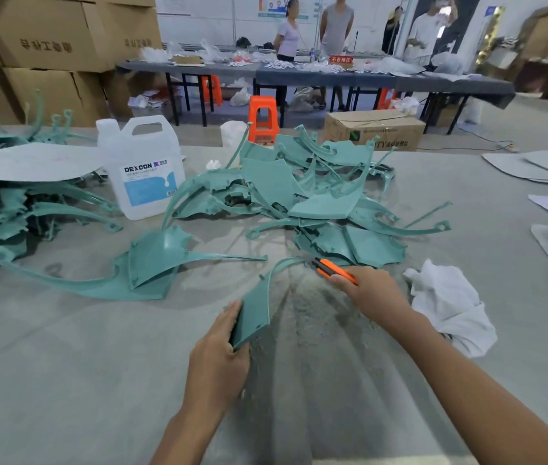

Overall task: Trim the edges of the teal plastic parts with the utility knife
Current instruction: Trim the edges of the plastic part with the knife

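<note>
Centre of the frame, low down: the left hand grips a teal part by its near edge, fingers curled round it, the panel tipped up off the grey table; its thin curved arm sweeps up and right; the right hand is wrapped tight round the orange utility knife, nose pointing up-left at the end of that arm; whether the blade touches it, I cannot tell; pale shavings lie scattered between the two hands.

Above them, middle of the frame, a loose heap of teal parts; one more part lies by itself to the left; a stack at the left edge sits under a grey sheet.

Containers now: a white jug labelled DEXCON stands left of the heap, cap on, fill level not readable; a cardboard box on the floor past the table, taped shut, contents hidden; stacked cartons upper left, closed too.

Right of the knife hand, a crumpled white cloth.
</note>
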Action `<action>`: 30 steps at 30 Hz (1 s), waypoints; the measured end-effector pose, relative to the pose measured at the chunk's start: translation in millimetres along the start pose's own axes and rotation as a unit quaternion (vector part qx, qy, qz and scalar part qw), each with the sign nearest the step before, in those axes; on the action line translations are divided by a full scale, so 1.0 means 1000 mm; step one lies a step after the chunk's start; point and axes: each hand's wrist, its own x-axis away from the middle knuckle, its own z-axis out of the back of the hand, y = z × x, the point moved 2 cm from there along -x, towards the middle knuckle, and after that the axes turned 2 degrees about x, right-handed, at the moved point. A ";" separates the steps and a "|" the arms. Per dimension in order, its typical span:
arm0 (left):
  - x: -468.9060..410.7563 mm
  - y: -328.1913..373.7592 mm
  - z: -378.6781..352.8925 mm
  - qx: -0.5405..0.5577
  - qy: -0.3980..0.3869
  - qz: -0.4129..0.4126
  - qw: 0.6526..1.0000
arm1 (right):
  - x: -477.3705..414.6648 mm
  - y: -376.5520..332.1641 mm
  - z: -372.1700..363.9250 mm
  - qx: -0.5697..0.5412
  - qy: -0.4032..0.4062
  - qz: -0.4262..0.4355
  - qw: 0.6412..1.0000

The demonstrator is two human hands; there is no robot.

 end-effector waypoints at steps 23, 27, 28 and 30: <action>0.010 -0.005 0.011 0.028 0.019 0.013 0.999 | 0.093 -0.041 0.009 -0.233 0.051 -0.012 0.971; 0.009 -0.005 0.009 0.028 0.033 0.024 0.999 | 0.131 -0.067 0.004 -0.309 0.000 0.053 0.950; 0.009 -0.004 0.008 0.033 0.039 0.024 0.998 | 0.136 -0.070 0.002 -0.316 -0.007 0.062 0.947; 0.009 -0.005 0.008 0.038 0.042 0.027 0.998 | 0.140 -0.073 -0.001 -0.322 -0.018 0.078 0.943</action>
